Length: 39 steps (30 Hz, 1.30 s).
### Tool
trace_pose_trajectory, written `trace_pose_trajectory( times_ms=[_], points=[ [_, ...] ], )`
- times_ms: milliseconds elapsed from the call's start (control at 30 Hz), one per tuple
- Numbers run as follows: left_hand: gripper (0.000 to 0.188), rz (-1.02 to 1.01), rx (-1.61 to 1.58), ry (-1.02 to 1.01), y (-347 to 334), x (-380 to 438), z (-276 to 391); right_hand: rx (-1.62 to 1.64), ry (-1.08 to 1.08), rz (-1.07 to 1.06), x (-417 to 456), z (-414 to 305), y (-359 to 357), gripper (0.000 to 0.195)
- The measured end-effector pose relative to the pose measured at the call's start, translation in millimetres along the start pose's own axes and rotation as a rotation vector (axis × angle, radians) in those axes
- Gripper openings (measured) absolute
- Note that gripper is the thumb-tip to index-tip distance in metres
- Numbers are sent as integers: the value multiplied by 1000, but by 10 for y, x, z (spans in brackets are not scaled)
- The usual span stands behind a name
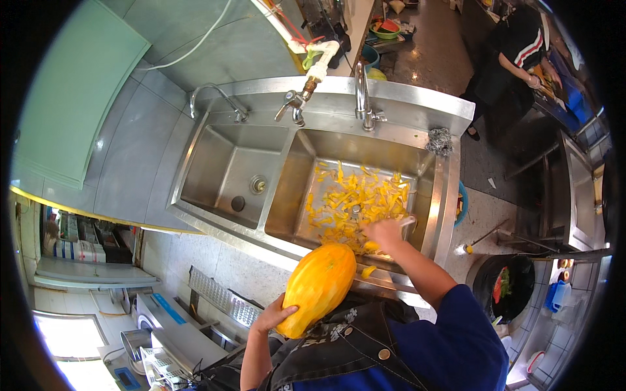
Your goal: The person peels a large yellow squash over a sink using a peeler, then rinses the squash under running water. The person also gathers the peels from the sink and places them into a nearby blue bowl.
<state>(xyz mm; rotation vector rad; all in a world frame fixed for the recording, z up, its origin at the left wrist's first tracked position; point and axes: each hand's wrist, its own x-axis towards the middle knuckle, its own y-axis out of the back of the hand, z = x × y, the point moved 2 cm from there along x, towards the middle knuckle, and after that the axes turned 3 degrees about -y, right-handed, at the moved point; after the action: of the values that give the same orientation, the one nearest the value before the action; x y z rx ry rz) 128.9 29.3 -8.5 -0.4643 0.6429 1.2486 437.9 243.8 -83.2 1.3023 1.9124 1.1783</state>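
A large oblong yellow melon (320,288), its rind mostly pared off, leans between my apron and the front rim of the sink. My left hand (271,313) grips its lower end, thumb on top. Over the right basin (293,190), my right hand (386,234) is closed around a small tool with a pale handle (407,221); motion blurs the hand, and the working end cannot be made out. Yellow rind peelings (362,195) are strewn across that basin's floor. One strip of peel (368,271) lies on the front rim, right of the melon.
Two faucets (362,97) (215,90) and a tap (296,105) rise behind the basins. A drain stopper (238,203) lies in the left basin (205,171). Steel wool (440,141) sits at the back right corner. A lined bin (506,288) stands right; another person (518,58) works beyond.
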Motion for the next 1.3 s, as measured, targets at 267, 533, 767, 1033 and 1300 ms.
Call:
trace_pose_trajectory(
  times_ms=[267,533,767,1033,1300],
  points=[
    [77,-267,-248,56,221,164,-131,1086,-714,-521,68,-197,-83,64],
    [75,-201,-260,34,81,352,-66,1310,-622,-605,-90,-398,-205,56],
    [102,54,269,-25,-221,-143,651,1348,-596,-525,-51,-582,-238,54],
    [108,208,415,-115,-312,-156,500,1379,-559,-469,-4,-474,-329,52],
    [105,230,404,-70,-309,-180,475,1159,-311,-738,88,-241,482,49]
  ],
)
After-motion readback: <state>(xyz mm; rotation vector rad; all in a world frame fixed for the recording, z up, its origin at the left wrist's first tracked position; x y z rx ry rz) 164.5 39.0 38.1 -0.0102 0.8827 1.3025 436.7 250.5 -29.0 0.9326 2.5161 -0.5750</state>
